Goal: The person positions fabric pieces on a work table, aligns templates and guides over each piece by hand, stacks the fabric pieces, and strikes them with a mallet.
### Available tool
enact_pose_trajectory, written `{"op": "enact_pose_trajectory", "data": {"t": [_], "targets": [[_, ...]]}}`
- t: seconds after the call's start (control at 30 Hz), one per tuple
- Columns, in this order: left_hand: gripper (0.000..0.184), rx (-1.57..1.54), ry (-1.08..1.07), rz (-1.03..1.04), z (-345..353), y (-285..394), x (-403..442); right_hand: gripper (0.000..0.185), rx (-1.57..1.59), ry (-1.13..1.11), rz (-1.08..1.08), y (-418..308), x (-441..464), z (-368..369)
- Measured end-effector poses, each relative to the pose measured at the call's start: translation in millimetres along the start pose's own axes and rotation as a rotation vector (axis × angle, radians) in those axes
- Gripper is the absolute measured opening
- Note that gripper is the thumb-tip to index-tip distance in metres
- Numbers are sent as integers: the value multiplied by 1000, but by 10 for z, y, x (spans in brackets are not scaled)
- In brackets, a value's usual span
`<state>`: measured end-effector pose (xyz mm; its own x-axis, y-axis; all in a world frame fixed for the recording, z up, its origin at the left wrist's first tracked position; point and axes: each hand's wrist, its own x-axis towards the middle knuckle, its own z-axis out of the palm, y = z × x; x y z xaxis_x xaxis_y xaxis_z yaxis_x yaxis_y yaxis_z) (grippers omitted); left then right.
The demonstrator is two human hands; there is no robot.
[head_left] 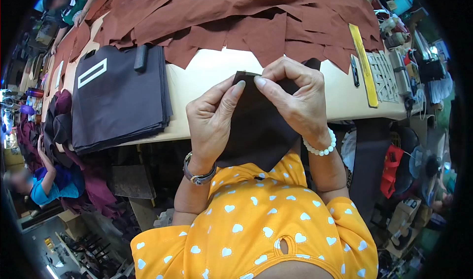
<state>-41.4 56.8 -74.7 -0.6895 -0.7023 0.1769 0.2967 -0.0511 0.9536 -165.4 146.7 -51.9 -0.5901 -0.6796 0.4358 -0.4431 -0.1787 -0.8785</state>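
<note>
A dark brown leather-like piece [256,126] hangs between my hands and drapes down over the table's front edge toward my lap. My left hand [214,114] pinches its upper left corner between thumb and forefinger. At the upper right of the same edge, my right hand [295,94] grips it with thumb and bent fingers. A small lighter strip shows along the edge between the two thumbs. To the left lies a stack of dark panels [118,101] with a white rectangular frame [92,73] and a dark block [141,58] on top.
Reddish-brown sheets [236,20] cover the far side of the table [182,89]. At right lie a yellow ruler [363,65], a cutter knife [354,71] and a slotted template [382,77]. One person [74,5] is at the far left, another [47,180] at lower left.
</note>
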Motion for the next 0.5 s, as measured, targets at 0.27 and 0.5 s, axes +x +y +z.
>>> {"op": "enact_pose_trajectory", "data": {"t": [0.27,0.5], "targets": [[24,-1,3,20,-2,8,-4,9,-38,32,-20,16,-11,32],[24,16,8,19,-24,-24,-18,10,-48,16,-59,48,-16,33]]}}
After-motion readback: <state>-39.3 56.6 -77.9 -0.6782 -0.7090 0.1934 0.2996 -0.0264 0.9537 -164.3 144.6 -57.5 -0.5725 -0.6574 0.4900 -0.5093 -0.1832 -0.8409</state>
